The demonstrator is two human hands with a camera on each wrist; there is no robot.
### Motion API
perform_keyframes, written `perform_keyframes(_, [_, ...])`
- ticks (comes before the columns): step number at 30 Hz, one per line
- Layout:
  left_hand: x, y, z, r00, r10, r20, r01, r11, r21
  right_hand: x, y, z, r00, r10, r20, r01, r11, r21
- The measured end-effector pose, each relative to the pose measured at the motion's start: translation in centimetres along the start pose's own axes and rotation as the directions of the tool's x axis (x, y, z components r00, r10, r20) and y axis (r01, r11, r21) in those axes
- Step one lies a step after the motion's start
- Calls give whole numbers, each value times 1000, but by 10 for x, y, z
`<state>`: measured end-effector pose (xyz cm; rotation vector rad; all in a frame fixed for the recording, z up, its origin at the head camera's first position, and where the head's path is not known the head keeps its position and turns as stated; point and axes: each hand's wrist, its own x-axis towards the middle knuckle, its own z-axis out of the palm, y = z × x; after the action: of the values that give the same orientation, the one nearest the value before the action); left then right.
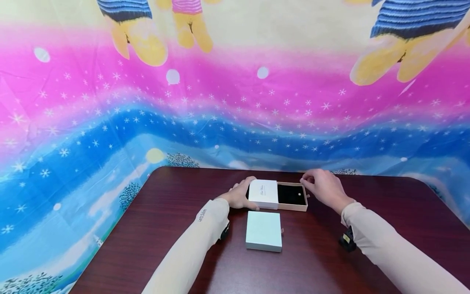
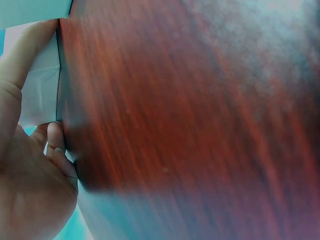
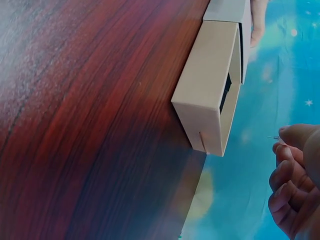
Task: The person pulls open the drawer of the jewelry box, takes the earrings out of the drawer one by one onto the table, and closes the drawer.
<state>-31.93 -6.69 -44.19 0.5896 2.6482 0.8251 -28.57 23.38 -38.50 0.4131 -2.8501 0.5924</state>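
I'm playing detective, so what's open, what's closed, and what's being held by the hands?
White sleeve: gripped by the left hand
Beige drawer: open, slid partly out of the sleeve
Black lining: uncovered, small bright dot on it
Pale green box: closed, flat on the table
Thin pin-like thing: pinched by the right hand

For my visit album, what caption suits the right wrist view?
Right-hand fingers pinch a thin, pin-like piece near a cream drawer partly out of its pale sleeve.
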Motion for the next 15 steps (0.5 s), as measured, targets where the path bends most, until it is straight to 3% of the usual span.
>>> perform_keyframes(15, [1,0,1,1000,7,-10,-7,1000,18,-1,12,-4,999,18,-27,-18,1000,-20])
